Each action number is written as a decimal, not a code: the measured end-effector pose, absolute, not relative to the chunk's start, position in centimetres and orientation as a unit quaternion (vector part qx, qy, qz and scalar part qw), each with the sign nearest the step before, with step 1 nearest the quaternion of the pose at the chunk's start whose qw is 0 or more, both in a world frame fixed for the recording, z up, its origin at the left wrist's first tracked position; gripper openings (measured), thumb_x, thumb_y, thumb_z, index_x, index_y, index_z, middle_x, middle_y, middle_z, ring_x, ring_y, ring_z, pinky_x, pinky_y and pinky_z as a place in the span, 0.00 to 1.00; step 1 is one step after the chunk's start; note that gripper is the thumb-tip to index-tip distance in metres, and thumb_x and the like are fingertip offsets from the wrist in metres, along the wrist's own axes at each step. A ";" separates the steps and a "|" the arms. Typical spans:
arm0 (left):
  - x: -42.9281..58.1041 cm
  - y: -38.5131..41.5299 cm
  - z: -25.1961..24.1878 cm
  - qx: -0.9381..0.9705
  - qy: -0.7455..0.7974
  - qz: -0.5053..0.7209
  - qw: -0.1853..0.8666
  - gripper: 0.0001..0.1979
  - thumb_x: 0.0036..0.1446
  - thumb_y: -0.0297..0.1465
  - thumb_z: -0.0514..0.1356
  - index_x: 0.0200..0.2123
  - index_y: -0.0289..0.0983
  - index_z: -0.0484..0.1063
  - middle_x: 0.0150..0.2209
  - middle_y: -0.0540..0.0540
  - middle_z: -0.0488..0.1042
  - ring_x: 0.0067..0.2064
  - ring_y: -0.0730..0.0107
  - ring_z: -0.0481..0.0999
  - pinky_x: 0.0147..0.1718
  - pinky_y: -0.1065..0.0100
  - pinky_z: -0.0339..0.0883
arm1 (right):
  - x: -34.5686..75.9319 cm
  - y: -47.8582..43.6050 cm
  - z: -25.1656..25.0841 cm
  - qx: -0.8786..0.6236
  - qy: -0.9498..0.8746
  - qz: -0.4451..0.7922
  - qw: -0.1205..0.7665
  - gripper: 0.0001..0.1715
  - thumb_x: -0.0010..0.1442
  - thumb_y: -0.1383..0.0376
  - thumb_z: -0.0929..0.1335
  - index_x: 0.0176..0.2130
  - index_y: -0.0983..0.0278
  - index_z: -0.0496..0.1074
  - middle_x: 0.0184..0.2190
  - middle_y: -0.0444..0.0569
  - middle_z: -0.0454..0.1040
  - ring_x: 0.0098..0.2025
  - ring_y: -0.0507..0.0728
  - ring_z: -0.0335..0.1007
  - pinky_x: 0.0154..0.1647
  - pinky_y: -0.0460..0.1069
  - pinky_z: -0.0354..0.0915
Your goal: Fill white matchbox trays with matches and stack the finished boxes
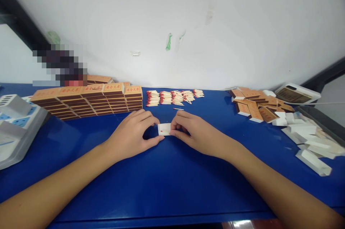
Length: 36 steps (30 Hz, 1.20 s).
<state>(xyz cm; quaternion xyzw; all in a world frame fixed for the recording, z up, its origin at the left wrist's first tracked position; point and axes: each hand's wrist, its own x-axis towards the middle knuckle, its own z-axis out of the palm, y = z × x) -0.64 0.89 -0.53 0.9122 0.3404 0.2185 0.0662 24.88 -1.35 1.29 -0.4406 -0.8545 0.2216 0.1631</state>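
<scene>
A small white matchbox tray [164, 126] lies on the blue table between my hands. My left hand [134, 130] holds its left end between thumb and fingers. Inside the tray shows the red head of a match [161, 131], its pale stick running toward my right hand [192, 130]. The right fingers are pinched together over the tray's right end, at the match's tail, and hide that part. Just beyond the right fingers lies a single loose match [178, 109]. Behind it are several small piles of red-headed matches [165, 98].
Stacked matchboxes [102, 99] form a wall at the back left. A white and blue plastic object [21, 124] stands at the left edge. At right are loose matchbox covers [253, 108], white trays [314, 162] and a phone-like white-edged object [298, 93]. A white wall [215, 53] rises behind.
</scene>
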 end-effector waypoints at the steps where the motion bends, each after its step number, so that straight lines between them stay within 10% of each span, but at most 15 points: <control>1: -0.6 0.9 -0.5 0.913 0.337 0.221 0.060 0.13 0.65 0.39 0.67 0.47 0.39 0.75 0.42 0.46 0.77 0.45 0.58 0.76 0.48 0.56 0.69 | 24.9 -1.4 1.3 -0.442 -0.853 0.222 0.165 0.05 0.73 0.66 0.67 0.42 0.61 0.72 0.43 0.49 0.72 0.38 0.54 0.68 0.39 0.50 0.63; 36: -0.6 0.7 -0.2 0.916 0.337 0.214 0.052 0.13 0.66 0.41 0.66 0.46 0.38 0.75 0.43 0.44 0.79 0.45 0.57 0.76 0.46 0.55 0.70 | 26.0 0.0 0.8 -0.580 -0.789 0.132 0.150 0.16 0.71 0.54 0.69 0.34 0.60 0.70 0.36 0.49 0.76 0.34 0.57 0.70 0.34 0.52 0.60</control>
